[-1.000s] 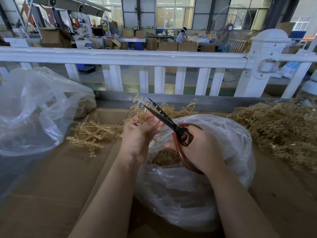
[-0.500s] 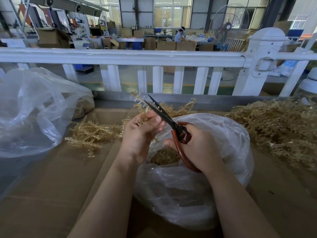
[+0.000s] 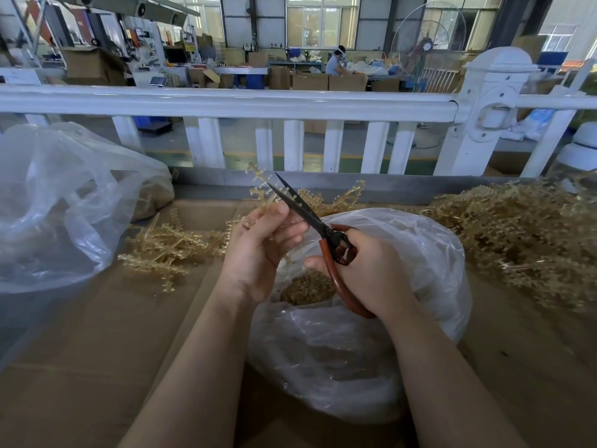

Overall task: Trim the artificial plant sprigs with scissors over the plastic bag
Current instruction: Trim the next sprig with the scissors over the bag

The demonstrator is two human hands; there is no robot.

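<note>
Big pile (image 3: 517, 240): sprigs wait on my right, near, so I can grab more.
Plastic bag (image 3: 403, 318): it sits open under my hands to catch the bits.
Cut pile (image 3: 168, 250): lies on my left, out of the way.
Right hand (image 3: 371, 273): my fingers curl through the scissors (image 3: 310, 218) handles; blades almost shut.
Left hand (image 3: 258, 250): I pinch one sprig (image 3: 261, 189), holding it up at the blades, over the bag.

The counter (image 3: 97, 367) is covered in flat brown cardboard. A clear plastic bag (image 3: 420, 260) rests on it near the middle, holding tan trimmings. Left of that bag lies a loose cluster of golden sprigs (image 3: 168, 247); farther left slumps a second clear bag (image 3: 58, 205) (crumpled, partly filled). Right of the middle bag spreads a big heap of sprigs (image 3: 523, 237).
</note>
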